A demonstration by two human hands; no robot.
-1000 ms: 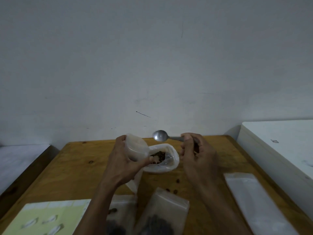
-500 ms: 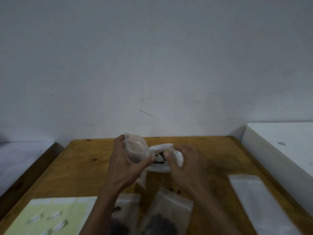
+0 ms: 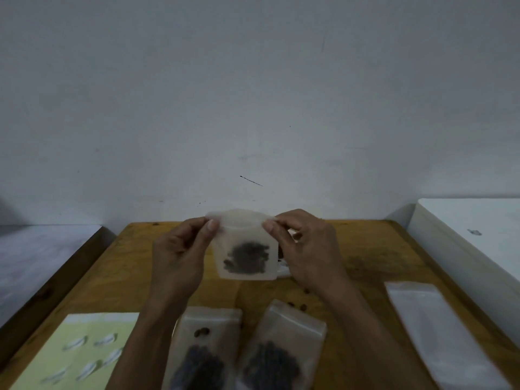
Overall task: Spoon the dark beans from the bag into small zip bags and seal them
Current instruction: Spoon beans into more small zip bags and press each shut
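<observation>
Beans (image 3: 246, 257) above wooden table (image 3: 380, 257)

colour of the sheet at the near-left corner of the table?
Pale yellow-green paper sheet with small white marks; head view, the only one.

We hold a small clear zip bag (image 3: 244, 249) upright above the table, dark beans (image 3: 247, 258) heaped in its lower half. Nearer us, two filled zip bags (image 3: 206, 342) (image 3: 284, 344) lie flat, side by side.
</observation>
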